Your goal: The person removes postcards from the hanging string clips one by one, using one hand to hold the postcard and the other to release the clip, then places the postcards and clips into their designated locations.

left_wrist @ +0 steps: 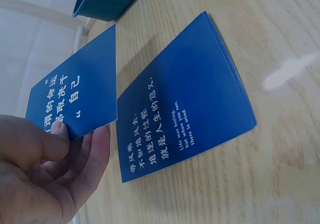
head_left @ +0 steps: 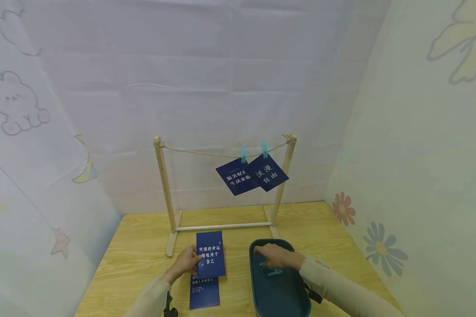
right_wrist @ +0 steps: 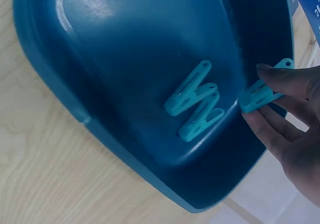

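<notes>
Pinched between thumb and fingers, the held card point(head_left: 211, 255) is in the left hand point(head_left: 185, 260), lower centre of the head view; the right hand point(head_left: 277, 256) is inside the blue basket point(head_left: 254, 281), lower right of centre, its grip unclear from this angle. The held card's bottom edge overlaps the lower card point(head_left: 204, 295); a strip of table point(head_left: 238, 281) separates both from the basket's left rim. At mid-frame, the rack point(head_left: 165, 189) carries a cord point(head_left: 198, 152); its left span runs free from the left post to two hung cards point(head_left: 267, 172), which overlap beneath two clips point(head_left: 243, 154). Left wrist view: the held card, left, is raised off the table; the lower card, centre, shows a doubled edge and English lines, unresolved in the head view. Wood surface extends to the right border. Right wrist view: the right hand, right border, grips a clothespin point(right_wrist: 262, 91) between thumb and fingers, near the basket wall; two loose clothespins point(right_wrist: 187, 91) lie side by side at centre, with basket floor extending toward upper left.
</notes>
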Motion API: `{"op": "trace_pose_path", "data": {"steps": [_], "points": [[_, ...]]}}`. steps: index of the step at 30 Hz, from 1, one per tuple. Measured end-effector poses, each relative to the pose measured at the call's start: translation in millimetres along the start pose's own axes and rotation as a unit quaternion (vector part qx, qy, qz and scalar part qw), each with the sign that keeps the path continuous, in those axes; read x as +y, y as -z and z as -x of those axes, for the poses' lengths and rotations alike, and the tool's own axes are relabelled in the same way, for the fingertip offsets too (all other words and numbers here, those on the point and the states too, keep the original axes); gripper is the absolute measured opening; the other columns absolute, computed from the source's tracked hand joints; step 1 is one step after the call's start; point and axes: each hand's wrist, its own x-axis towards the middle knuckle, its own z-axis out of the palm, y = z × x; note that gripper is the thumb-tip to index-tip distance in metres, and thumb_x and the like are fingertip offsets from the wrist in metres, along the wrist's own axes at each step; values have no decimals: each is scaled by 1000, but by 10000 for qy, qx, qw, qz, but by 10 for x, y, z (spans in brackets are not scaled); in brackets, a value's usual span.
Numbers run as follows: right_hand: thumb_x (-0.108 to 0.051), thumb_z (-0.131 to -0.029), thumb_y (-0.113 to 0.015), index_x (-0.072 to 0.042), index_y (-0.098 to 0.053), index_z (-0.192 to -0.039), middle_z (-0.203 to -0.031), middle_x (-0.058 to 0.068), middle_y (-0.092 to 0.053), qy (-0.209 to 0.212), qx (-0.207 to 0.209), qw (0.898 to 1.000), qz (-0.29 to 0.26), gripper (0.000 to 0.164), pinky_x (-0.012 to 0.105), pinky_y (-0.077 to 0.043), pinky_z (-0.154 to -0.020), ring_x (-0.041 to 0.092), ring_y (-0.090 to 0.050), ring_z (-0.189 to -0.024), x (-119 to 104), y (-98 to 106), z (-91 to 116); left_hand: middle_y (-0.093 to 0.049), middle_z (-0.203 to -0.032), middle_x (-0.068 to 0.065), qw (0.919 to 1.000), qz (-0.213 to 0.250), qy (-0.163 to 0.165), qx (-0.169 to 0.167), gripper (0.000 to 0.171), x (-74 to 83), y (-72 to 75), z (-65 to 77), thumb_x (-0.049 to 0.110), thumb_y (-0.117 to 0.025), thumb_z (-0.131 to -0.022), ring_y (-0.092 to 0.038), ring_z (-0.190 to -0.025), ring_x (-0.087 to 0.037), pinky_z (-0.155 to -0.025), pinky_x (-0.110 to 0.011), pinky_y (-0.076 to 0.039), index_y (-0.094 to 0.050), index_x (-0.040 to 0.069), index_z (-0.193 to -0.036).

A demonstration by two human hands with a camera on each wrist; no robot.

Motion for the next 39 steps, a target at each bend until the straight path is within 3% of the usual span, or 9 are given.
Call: {"op": "trace_pose_path", "data": {"steps": [4, 10, 19, 27, 34, 39], "points": [[-6, -77, -67, -11, -54, -107, -99, 2, -57, -6, -139, 9999, 80, 33, 21, -47, -70, 11, -55, -88, 18, -63, 15, -55, -62, -13, 10000, 35, 58, -69, 15, -10, -6, 30, 6, -49, -90, -57, -44, -24, -44, -41, -51, -44, -8, -93], [-10, -74, -72, -13, -57, -97, -88, -6, -43, 184, -81, 9993, 324, 28, 17, -43, -60, 3, -45, -73, 32, -157, 61, -57, -61, -14, 9995, 59, 212, -225, 15, -35, -5, 81, 6, -50, -90, -58, -47, -24, -45, -39, -51, -44, -7, -93], [0, -69, -71, -14, -59, -98, -82, -5, -47, 330, -290, 9974, 571, 34, 16, -39, -54, 2, -41, -67, -17, -235, 108, -55, -61, -14, 9967, 19, 676, -453, 15, -72, -37, 121, 5, -53, -88, -56, -46, -19, -44, -33, -51, -46, -7, -93], [1, -68, -70, -16, -56, -95, -79, -8, -45, 207, -360, 9977, 539, 35, 17, -38, -54, 1, -40, -67, 8, -313, 143, -57, -63, -12, 9956, 27, 543, -760, 16, -101, -64, 158, 5, -53, -88, -58, -47, -21, -44, -34, -51, -49, -9, -96], [3, -63, -69, -16, -54, -87, -71, -12, -43, 101, -310, 9966, 753, 35, 17, -38, -53, 1, -41, -63, 45, -398, 174, -58, -63, -15, 9941, 78, 664, -852, 11, -136, -76, 185, 4, -52, -88, -58, -46, -20, -45, -35, -51, -47, -6, -87], [-2, -69, -70, -17, -52, -81, -69, -12, -42, -170, -418, 9950, 889, 27, 19, -37, -49, 2, -40, -59, 67, -460, 181, -59, -66, -14, 9936, 98, 611, -945, 11, -160, -93, 205, 2, -51, -88, -60, -49, -22, -45, -35, -52, -49, -9, -92]]}}
